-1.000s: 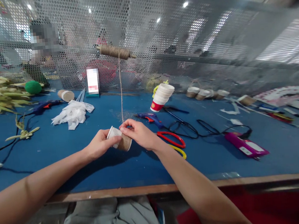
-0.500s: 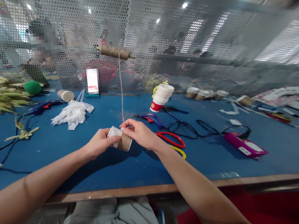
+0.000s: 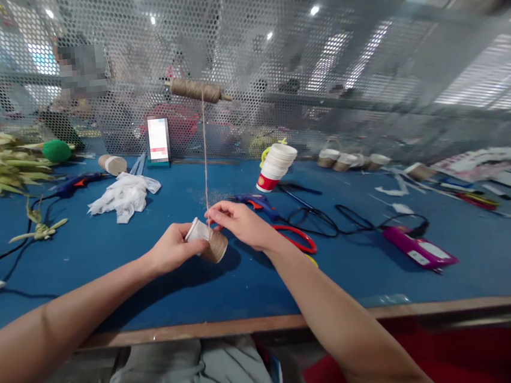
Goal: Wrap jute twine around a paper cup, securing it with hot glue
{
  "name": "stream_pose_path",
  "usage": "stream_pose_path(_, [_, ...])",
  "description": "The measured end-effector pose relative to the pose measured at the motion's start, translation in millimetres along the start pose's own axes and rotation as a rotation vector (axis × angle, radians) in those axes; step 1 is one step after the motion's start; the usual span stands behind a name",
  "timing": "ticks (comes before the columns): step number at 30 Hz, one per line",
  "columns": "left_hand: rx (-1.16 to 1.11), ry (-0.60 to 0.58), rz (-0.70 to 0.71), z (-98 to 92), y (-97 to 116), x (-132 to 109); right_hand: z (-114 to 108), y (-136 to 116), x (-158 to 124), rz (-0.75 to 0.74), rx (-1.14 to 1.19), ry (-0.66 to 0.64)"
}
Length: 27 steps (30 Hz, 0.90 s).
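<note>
Left hand grip closed around paper cup, held tilted just above blue desk. Right hand fingertips pinch twine at the cup wall. Twine runs taut up to spool on mesh panel.

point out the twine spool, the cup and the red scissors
twine spool (image 3: 195, 90): head view, middle of the winding
cup (image 3: 216, 247): head view, twine-wrapped side
red scissors (image 3: 313, 247): head view, right end of handle loop

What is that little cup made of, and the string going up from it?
The cup looks like white paper, matte, its lower part wrapped in rough brown string. The string looks like jute or hemp twine: tan, fuzzy, dull, running up to a spool of the same.
</note>
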<state>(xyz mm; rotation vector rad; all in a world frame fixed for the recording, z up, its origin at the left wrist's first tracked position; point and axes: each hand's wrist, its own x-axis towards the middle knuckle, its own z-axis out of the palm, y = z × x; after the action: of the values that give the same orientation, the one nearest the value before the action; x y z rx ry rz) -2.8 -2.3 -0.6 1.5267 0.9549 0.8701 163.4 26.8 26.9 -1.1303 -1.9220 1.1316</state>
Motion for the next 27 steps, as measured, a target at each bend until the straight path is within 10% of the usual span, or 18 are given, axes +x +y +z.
stream_pose_path(15, [0.267,-0.255,0.318,3.9,11,-11,-36,-44,86,0.108,0.411,0.228])
stream_pose_path(27, [0.213,-0.301,0.342,5.8,9,-13,-22,-43,108,-0.039,0.148,0.269])
